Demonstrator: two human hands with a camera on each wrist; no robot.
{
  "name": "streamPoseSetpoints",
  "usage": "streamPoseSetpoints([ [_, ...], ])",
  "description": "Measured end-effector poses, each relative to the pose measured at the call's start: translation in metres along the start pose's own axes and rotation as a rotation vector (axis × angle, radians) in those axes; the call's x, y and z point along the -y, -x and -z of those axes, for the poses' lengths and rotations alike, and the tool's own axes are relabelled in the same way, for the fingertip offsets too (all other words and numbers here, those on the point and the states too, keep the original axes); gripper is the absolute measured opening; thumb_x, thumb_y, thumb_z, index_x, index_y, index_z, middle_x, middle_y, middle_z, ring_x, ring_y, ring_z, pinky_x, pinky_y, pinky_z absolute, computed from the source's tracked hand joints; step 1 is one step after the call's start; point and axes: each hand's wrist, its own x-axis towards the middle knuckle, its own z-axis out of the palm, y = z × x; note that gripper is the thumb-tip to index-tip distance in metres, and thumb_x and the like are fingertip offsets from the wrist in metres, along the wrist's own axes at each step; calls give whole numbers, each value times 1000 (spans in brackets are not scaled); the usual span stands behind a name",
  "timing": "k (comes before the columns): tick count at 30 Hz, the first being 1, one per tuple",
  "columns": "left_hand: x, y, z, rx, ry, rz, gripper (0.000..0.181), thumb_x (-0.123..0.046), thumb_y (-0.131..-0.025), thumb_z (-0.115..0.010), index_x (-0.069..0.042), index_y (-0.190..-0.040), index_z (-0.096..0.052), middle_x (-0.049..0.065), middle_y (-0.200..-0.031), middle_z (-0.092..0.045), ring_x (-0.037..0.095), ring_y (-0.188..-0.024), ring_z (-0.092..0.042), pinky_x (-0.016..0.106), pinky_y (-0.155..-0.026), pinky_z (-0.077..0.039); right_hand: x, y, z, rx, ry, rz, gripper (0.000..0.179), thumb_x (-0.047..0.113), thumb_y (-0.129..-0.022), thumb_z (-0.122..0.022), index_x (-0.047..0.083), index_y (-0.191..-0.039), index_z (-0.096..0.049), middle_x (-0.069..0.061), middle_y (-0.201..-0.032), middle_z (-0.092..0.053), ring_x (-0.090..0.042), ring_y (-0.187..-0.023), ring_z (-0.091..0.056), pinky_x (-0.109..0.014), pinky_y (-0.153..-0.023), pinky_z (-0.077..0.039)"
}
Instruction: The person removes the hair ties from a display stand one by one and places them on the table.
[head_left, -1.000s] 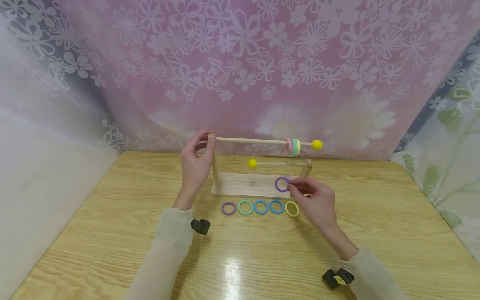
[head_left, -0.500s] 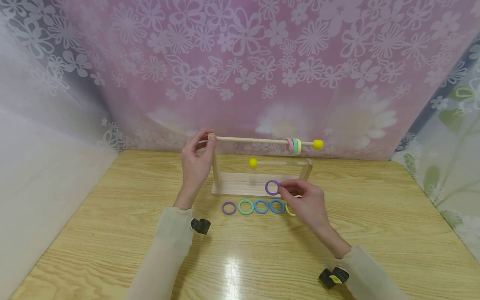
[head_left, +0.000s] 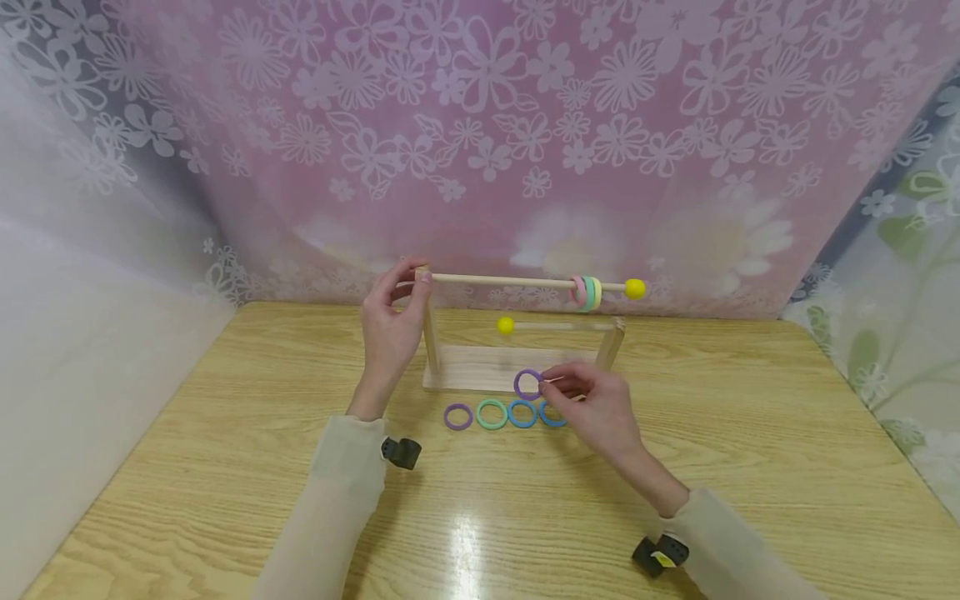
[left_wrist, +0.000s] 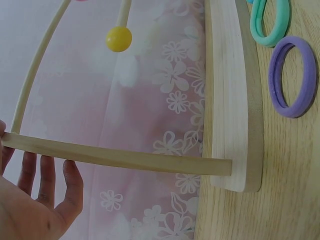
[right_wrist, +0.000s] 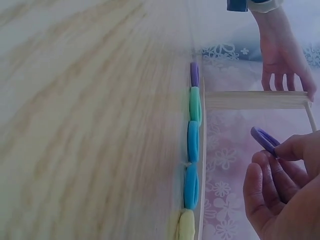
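Midway through, three rings point(head_left: 587, 292), pink, green and yellow, sit threaded on the upper wooden rod point(head_left: 517, 282) near its yellow ball end, while a person's right hand point(head_left: 592, 404) pinches a purple ring point(head_left: 528, 384) between thumb and fingertips, held above the wooden stand's base point(head_left: 480, 369). The left hand point(head_left: 390, 327) grips the free end of the rod at the stand's left post, fingers curled about it. On the bench point(head_left: 225, 467) in front of the stand a row of loose rings point(head_left: 498, 414) waits: purple, green and two blue in the head view, with a yellow one showing only in the right wrist view. By that count, three are on and six remain, the held one included.
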Motion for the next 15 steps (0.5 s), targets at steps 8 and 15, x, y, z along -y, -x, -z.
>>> streamPoseSetpoints([
  [8, 0, 1, 1, 1, -8, 3, 26, -27, -101, -66, -13, -121, -74, 11, -114, -69, 26, -103, -71, 24, -74, -58, 2, 5, -7, 56, -8, -53, 10, 6, -88, -78, 6, -98, -78, -12, -85, -79, -6, -72, -72, -18, -63, -56],
  [15, 1, 1, 1, 2, -9, -1, 26, -28, -101, -65, -14, -121, -74, 11, -115, -68, 26, -103, -70, 19, -70, -56, 7, 9, -13, 133, -11, -128, 9, 10, -88, -77, 9, -97, -78, -9, -84, -80, -8, -69, -70, -20, -58, -53],
])
